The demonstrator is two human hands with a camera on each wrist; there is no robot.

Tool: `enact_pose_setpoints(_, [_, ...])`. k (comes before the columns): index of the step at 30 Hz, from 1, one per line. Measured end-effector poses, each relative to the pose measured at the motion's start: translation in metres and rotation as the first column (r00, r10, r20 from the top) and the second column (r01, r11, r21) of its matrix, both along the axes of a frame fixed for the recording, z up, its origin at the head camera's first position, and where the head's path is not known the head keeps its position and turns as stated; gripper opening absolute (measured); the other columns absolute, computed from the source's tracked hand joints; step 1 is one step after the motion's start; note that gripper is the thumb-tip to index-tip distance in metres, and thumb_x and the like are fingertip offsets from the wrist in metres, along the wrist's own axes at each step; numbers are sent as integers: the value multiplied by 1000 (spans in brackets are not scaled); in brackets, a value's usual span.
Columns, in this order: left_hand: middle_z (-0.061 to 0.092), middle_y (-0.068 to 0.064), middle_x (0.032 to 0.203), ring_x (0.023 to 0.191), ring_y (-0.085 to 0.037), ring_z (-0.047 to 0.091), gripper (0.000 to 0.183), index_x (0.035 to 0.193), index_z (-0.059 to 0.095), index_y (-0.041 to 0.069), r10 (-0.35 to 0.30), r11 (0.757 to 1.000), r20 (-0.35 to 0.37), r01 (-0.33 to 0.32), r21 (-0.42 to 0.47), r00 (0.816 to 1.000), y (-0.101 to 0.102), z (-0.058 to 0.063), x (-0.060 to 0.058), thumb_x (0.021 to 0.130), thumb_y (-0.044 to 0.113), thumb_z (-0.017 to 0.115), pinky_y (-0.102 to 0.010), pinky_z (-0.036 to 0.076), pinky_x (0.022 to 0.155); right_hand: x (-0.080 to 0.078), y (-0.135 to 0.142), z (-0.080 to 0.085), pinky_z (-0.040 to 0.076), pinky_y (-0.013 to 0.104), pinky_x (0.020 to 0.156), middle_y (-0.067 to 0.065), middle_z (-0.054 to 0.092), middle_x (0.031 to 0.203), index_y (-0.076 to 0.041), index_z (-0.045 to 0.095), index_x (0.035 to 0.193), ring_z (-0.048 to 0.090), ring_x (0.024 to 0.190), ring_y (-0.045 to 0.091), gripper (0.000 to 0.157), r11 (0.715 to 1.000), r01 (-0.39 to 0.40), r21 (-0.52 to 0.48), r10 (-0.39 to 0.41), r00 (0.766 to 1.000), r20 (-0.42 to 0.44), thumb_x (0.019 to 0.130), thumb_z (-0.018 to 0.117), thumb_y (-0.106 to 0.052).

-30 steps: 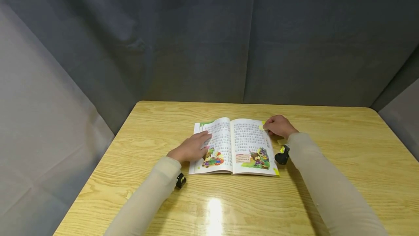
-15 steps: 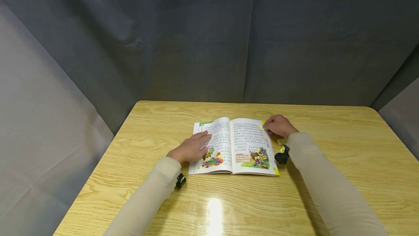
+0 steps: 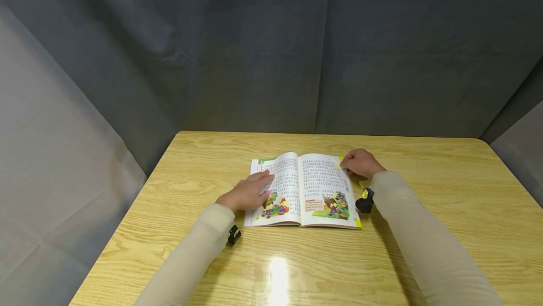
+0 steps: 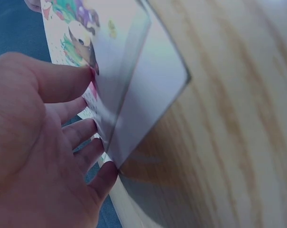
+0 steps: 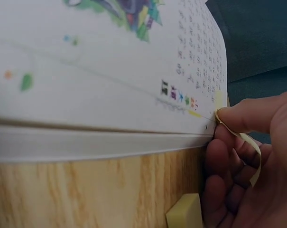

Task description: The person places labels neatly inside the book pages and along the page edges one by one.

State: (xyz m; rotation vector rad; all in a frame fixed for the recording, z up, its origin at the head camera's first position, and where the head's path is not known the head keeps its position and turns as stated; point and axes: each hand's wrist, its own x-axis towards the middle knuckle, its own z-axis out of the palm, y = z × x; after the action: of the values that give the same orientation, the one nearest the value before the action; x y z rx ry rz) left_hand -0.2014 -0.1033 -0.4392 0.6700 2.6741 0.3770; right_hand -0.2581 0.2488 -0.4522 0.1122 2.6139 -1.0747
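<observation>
An illustrated book lies open on the table, with printed text and cartoon animals on both pages. My left hand rests on the left page with its fingers spread; in the left wrist view the thumb and fingers lie along the page's outer part. At the upper outer edge of the right page, my right hand pinches a pale yellow sticky note between thumb and forefinger. Part of that note lies on the page, and its free end curls out past the fingers. The other right fingers curl below the page edge.
A small yellow pad of sticky notes sits on the wooden table beside the book, under the right wrist. Dark curtains hang behind the table's far edge. A pale cloth hangs on the left.
</observation>
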Motion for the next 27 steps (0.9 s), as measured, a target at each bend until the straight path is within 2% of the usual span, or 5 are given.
enact_pose_setpoints(8, [20,-6,167,156,-28,17,57,158,27,16,1,1000,10,-1,10,1000,-1,4,5,106,29,42,-51,21,127,-3,-2,-5,40,29,56,2,54,69,-8,59,82,51,62,20,19,999,-10,33,10,1000,3,90,60,-24])
enact_pose_setpoints(14, [20,-7,167,156,-28,18,57,158,27,15,-14,1000,-12,14,-5,1000,-1,3,4,106,29,43,-53,22,126,-4,-6,-2,39,30,55,3,53,71,-8,58,83,49,62,20,15,997,-1,78,1,1000,2,90,59,-21])
enact_pose_setpoints(22, [20,-7,167,156,-29,18,56,159,26,16,-23,1000,-16,22,-15,1000,-1,2,3,106,30,42,-53,22,126,-5,-16,3,35,28,51,1,50,67,-9,58,82,46,60,17,12,966,-45,254,57,998,-38,85,56,-21])
enact_pose_setpoints(27, [21,-8,167,156,-29,19,56,158,28,16,-21,1000,-23,20,-14,1000,-1,2,3,106,29,42,-54,23,125,-5,-15,4,37,28,52,2,51,72,-9,57,86,47,62,18,18,967,-50,248,54,998,-10,85,58,-27])
